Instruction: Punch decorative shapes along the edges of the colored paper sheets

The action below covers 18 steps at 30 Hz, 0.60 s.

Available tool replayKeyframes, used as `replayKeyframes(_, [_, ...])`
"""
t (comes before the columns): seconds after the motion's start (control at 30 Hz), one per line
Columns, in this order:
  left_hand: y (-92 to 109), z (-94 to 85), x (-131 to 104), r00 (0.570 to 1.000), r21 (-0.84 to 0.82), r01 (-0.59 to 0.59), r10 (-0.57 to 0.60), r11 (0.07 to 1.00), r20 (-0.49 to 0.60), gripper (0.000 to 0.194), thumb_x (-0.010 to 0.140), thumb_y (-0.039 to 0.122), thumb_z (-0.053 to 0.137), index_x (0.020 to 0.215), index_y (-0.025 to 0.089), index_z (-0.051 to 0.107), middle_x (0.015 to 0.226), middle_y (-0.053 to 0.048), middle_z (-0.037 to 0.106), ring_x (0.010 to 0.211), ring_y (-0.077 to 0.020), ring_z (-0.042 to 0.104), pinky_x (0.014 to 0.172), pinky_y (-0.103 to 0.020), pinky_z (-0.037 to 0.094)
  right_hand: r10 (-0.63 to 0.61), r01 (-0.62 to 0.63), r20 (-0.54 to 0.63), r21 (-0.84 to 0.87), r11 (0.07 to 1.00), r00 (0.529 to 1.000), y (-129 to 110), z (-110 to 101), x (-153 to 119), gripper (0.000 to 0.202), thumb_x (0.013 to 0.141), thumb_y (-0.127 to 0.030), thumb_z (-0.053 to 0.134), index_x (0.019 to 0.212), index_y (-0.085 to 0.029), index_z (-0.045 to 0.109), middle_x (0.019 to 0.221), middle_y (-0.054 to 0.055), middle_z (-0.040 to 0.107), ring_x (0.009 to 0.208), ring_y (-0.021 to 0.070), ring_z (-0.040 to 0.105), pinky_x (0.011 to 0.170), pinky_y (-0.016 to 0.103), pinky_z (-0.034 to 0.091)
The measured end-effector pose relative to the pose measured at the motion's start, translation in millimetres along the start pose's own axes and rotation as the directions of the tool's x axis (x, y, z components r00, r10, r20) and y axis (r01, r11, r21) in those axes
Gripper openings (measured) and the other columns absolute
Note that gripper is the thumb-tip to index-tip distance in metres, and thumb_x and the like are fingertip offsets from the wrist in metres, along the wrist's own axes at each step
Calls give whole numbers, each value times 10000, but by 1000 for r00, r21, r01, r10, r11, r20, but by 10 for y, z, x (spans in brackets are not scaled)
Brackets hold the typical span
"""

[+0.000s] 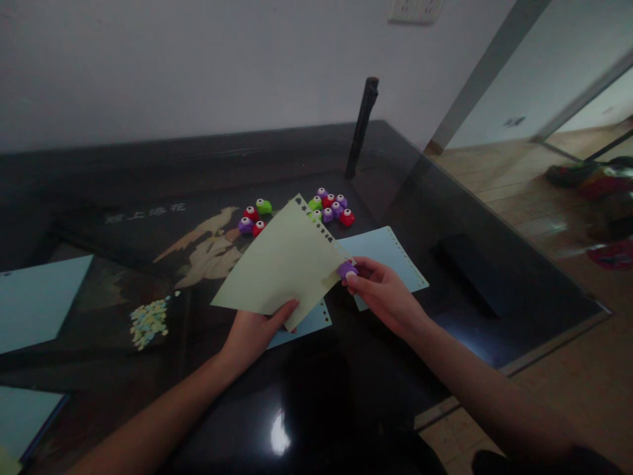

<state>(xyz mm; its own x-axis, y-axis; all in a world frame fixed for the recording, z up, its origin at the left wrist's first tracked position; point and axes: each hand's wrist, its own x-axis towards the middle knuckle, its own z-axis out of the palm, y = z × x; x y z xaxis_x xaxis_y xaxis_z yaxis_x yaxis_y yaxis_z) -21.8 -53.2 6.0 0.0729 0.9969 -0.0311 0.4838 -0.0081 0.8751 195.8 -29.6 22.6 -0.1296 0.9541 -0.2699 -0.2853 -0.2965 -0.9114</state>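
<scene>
My left hand [262, 333] grips the lower edge of a pale yellow-green sheet of paper [281, 264], thumb on top and fingers hidden underneath. A row of small punched shapes runs along the sheet's upper right edge. At that edge's lower end, my right hand [383, 290] pinches a purple craft punch [347, 271] set against the paper's corner. Light blue sheets with punched edges lie below: one blue sheet [390, 257] by my right hand, another blue sheet [309, 328] partly under the held paper.
Red, green and purple punches sit in a left group [254, 216] and a right group [333, 206]. Paper confetti [150, 322] is heaped at left, near more blue sheets [44, 300]. A black post [362, 125] stands at the back; a dark flat object [472, 274] lies at right.
</scene>
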Motion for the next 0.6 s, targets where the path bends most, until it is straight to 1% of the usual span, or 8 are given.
replayKeyframes(0.1, [10,-1,-2,1000,-27,3,-2,1000,7,187,756,342,574,811,179,647,567,-30,679,557,-217,665,663,-356,580,-7,8,10,-26,1000,1000,-2,-4,-3,256,629,-263,773,853,-214,660,798,8,633,690,127,540,593,270,404])
replayKeyframes(0.23, [17,-2,6,1000,-37,2,-1,999,22,208,755,341,567,848,172,646,660,-50,706,533,-200,658,619,-342,577,-13,14,9,-27,1000,1000,-5,-5,-5,231,639,-254,766,839,-216,657,786,3,620,686,124,527,584,274,389])
replayKeyframes(0.3, [20,-1,11,1000,-31,-6,6,999,13,223,748,338,573,878,172,647,715,-62,715,605,-217,679,656,-356,577,-11,11,2,-17,1000,1000,-7,-2,-7,236,630,-252,772,834,-213,659,780,2,617,684,124,519,572,269,378])
replayKeyframes(0.37, [20,-1,16,999,-1,-33,33,999,-16,236,738,330,585,903,174,647,754,-72,717,733,-244,692,745,-383,565,-9,9,-1,-22,1000,1000,-12,2,-10,239,625,-259,775,829,-213,661,769,2,613,682,126,513,560,267,370])
replayKeyframes(0.43, [18,-1,18,997,35,-59,60,998,-42,241,731,322,592,916,176,645,760,-73,714,818,-259,685,813,-402,545,-10,10,-1,-37,999,1000,-18,7,-14,237,624,-272,776,821,-215,659,760,2,609,676,128,510,553,267,367])
replayKeyframes(0.6, [2,3,10,998,40,-46,48,998,-30,190,749,326,581,863,184,636,694,-52,694,823,-256,682,842,-407,534,-18,18,1,-43,999,1000,-22,13,-15,231,633,-295,774,811,-215,651,724,-9,591,643,115,498,536,262,362])
